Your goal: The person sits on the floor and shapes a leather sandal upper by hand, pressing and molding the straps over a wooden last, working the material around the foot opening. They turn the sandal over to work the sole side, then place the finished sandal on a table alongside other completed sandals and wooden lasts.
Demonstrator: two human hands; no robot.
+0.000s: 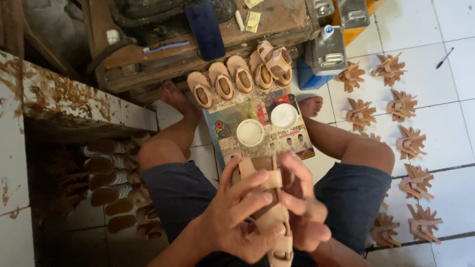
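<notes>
- Both your hands close around one tan sandal [271, 217] over your lap: your left hand [236, 220] wraps its side with fingers curled over the straps, and your right hand [304, 212] presses the strap down with thumb and fingertips.
- Beyond your hands, finished-looking tan sandals [240, 76] stand in a row against the wooden bench [277, 24], so part of the batch looks done.
- Right of your right hand, fanned bundles of strap pieces [410, 141] lie on the white tiles, seemingly still to be assembled.
- Just past your fingertips, a printed sheet [262, 131] carries two small round tubs: one open tub [250, 132] shows pale contents, probably glue; the other [284, 115] looks capped white.
</notes>
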